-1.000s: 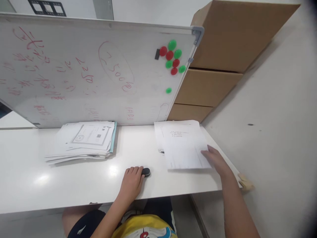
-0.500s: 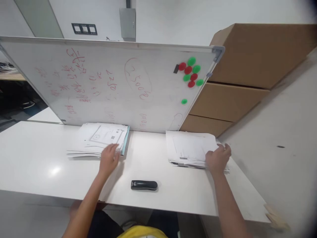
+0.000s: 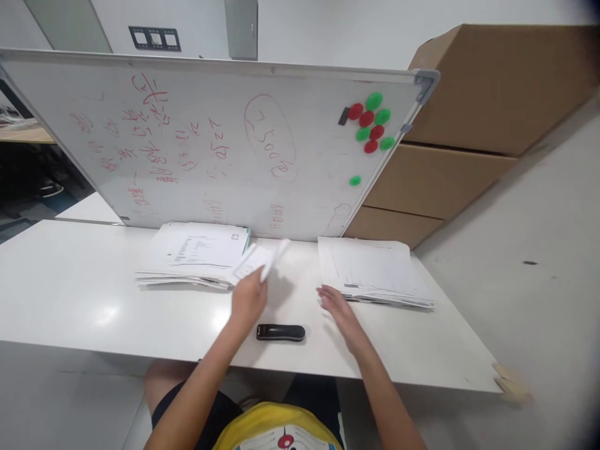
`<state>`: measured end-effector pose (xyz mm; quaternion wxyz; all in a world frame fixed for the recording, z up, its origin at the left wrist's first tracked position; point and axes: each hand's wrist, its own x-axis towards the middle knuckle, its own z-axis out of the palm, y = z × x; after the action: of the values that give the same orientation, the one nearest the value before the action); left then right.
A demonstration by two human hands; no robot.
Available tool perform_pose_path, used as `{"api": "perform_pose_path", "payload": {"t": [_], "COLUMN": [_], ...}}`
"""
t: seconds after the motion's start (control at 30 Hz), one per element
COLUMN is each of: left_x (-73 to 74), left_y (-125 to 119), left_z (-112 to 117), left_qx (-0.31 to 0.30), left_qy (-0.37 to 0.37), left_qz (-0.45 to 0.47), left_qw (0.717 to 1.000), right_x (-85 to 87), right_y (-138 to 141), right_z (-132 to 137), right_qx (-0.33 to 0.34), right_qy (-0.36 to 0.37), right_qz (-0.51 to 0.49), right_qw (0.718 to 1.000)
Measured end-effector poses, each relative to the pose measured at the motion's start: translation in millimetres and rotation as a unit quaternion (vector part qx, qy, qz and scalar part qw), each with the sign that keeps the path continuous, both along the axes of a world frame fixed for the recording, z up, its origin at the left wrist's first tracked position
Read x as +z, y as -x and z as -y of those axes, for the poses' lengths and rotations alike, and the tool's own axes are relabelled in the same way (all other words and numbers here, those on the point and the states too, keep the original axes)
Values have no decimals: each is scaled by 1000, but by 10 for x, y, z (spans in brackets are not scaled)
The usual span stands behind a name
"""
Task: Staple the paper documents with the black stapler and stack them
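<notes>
My left hand is closed on a sheet of paper, which is bent and lifted beside the left paper stack. Printed text shows on that stack's top sheet, and a bit of a blue-green folder shows at its right edge. With fingers stretched out, my right hand hovers by the left front corner of the right paper stack and holds nothing. A black stapler lies on the white table between my forearms.
Behind the stacks a whiteboard with red writing and red and green round magnets leans across the table. Brown cardboard boxes are piled at the right against the wall. The table's front edge is close to my lap.
My left hand has taken a sheet from the left stack and moved right with it. My right hand has left the right stack's far side and moved left. The view has shifted slightly.
</notes>
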<state>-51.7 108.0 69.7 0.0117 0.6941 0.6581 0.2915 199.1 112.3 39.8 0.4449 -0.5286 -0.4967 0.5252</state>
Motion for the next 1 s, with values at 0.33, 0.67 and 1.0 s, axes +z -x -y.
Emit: {"api": "perform_pose_path", "payload": {"t": [0.33,0.67,1.0], "left_x": [165,320,84], "left_y": [-289,-430,937], "left_z": [259,279,-526], "left_qx": [-306,-322,27], "left_qy": [160,113,70], "left_qz": [114,-9,-136], "left_qw": [931,940,988], "right_x": [73,296,-175], "right_y": [337,456,-158], "right_z": [-109,171,111], "right_qx": [96,15,-92], "right_qy": [41,32,-21], "right_qz": [-165,-238,54], "right_qw": [981,971,994]}}
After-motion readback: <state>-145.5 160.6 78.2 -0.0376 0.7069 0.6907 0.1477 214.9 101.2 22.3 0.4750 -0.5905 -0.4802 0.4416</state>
